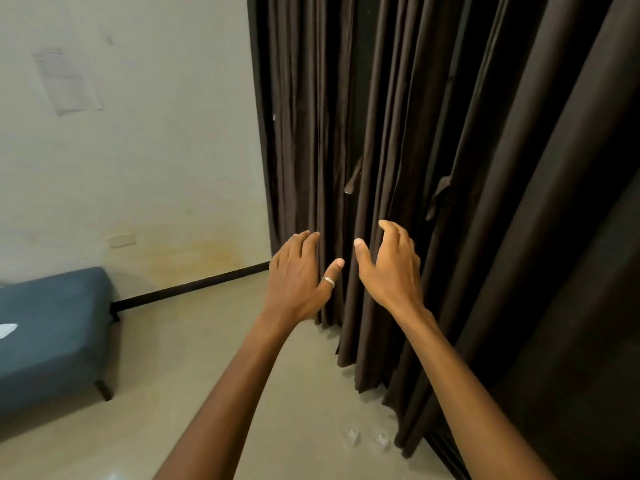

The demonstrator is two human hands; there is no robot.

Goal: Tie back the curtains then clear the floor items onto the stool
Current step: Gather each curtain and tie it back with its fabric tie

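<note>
While both hands are held out before the dark brown curtains (398, 133), nothing is gripped. The left hand (301, 275) is spread with straight, relaxed fingers at the leftmost folds. The right hand (391, 268) is loosely curved beside a fold, thumb apart, with no cloth pinched. Whether any fingertip touches the fabric cannot be told.

The curtains hang closed down to the floor, and tieback straps (353, 180) are seen dangling loose among the pleats, so the tying step is judged not yet begun. Two clear glass items (351, 438) lie on the floor just beside the curtain hem, below the right forearm. The blue stool (52, 323) stands well apart by the wall on the left, with something white on it.

If the folds are gathered in a wide sweep, the hem may be dragged across the glass items, and they may be tipped or rolled under the cloth. Being transparent, they may also be overlooked and stepped on. Should only some pleats be caught, slack folds may slip out of the strap.
</note>
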